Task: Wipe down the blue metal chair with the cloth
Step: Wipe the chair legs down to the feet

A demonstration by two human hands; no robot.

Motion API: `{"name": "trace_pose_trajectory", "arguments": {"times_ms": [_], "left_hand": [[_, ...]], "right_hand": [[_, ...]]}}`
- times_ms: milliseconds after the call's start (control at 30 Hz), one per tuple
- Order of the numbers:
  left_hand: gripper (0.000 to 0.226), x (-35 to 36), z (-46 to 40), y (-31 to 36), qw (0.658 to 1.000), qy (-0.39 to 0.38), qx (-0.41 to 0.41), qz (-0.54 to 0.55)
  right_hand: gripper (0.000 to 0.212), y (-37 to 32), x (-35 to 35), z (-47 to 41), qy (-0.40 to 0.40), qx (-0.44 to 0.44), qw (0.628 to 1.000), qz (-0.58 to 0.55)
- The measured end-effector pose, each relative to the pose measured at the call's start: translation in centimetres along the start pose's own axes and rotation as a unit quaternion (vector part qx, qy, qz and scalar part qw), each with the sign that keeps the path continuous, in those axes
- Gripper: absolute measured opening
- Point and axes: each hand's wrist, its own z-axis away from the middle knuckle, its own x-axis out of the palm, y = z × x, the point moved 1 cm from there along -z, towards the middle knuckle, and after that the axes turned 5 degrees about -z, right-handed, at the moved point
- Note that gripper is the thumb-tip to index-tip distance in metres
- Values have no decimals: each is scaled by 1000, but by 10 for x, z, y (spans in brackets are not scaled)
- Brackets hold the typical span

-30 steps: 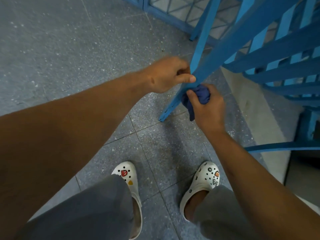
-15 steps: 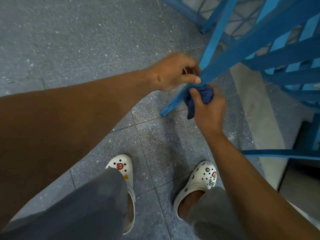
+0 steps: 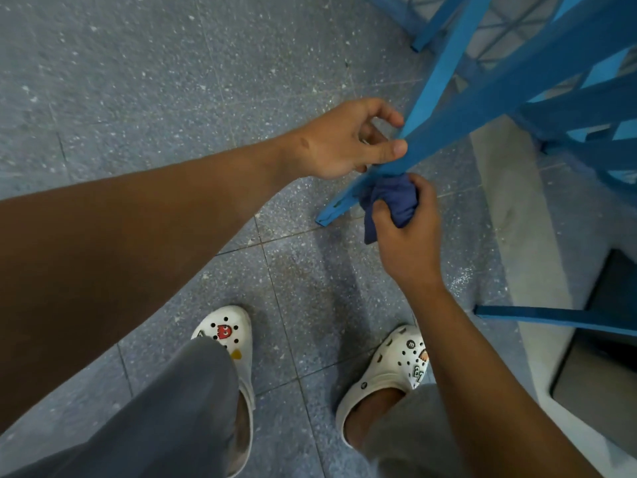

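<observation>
The landmark here is the lower end of the blue metal chair leg, a flat painted bar that slants down from the upper right and ends just above the speckled grey tile floor. Left of that leg, the left hand reaches in with its fingers curled: the thumb presses the near face of the leg and the other fingers hook round its far edge, so the hand grips the leg a little above its tip. Right beside the leg, directly under the left hand, the right hand clenches a bunched dark blue cloth. The cloth is wadded against the underside of the leg, touching it, and one loose end hangs down past the thumb. Up and to the right of the leg rise the other bars of the blue metal chair, tilted toward the person. Below the leg, a pair of white clogs with small charms stands on the tiles, grey trouser legs above them
</observation>
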Motion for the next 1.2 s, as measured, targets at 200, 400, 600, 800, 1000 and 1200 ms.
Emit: {"name": "trace_pose_trajectory", "arguments": {"times_ms": [200, 400, 600, 800, 1000, 1200], "left_hand": [[68, -6, -8, -4, 998, -25, 6, -49], [67, -12, -18, -4, 992, -55, 32, -109], [71, -12, -21, -8, 990, -47, 43, -122], [63, -9, -22, -18, 991, -37, 73, -109], [31, 8, -6, -49, 992, 37, 97, -78], [30, 6, 23, -76, 994, 41, 5, -106]], "right_hand": [[30, 24, 12, -17, 15, 5, 1000, -8], [19, 33, 15, -17, -11, 35, 999, 29], [19, 1, -3, -18, 69, -70, 995, 12], [21, 33, 13, -21, 5, -31, 997, 65], [27, 16, 7, -21, 123, -82, 989, 3], [26, 66, 39, 0, 74, 101, 992, 1]]}}
